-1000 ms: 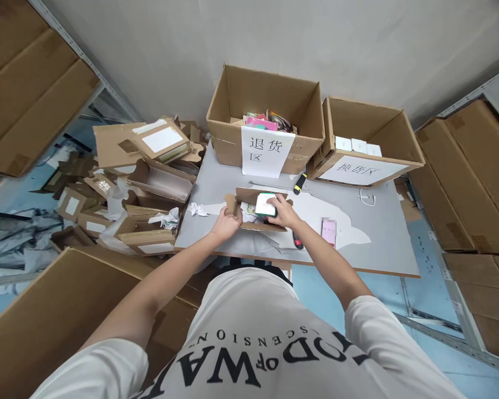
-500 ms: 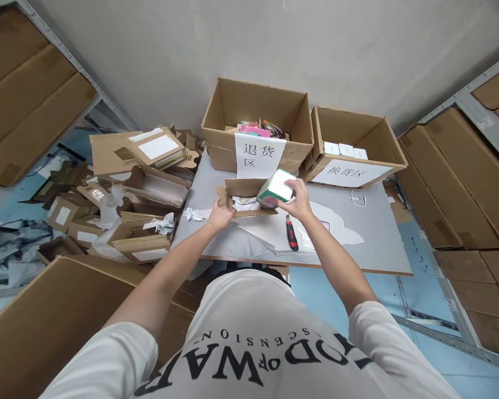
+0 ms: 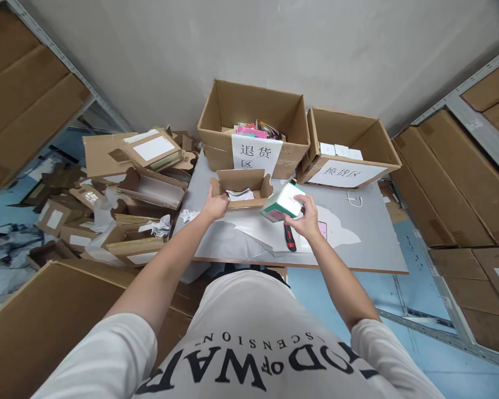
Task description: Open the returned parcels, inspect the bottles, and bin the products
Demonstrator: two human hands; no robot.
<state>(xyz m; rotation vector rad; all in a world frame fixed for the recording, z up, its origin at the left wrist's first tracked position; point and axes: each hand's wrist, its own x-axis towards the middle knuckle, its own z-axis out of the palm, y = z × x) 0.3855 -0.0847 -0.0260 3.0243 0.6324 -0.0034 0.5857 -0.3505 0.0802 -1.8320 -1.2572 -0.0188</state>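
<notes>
With my right hand [image 3: 305, 217] I grip a white and green product box [image 3: 286, 199], tilted above the table. My left hand [image 3: 215, 204] is closed on the left end of a small open cardboard box [image 3: 249, 180], whose flaps stand up. Crumpled white paper [image 3: 240, 194] lies inside that carton. Below the product box, a red and black utility knife [image 3: 290, 238] rests on the table, partly covered from view. A phone-like item with a pink screen [image 3: 322, 229] lies beside my right wrist.
Two large labelled cartons stand at the back: the left one [image 3: 216, 145] holds colourful packages, the right one [image 3: 382, 160] white boxes. Opened cardboard boxes [image 3: 149, 188] are heaped left of the grey table [image 3: 370, 244]. Shelves with brown cartons [image 3: 444, 183] rise on the right.
The product box has come out of the small carton and moved right in my right hand. My left hand has shifted the carton slightly left and away from me.
</notes>
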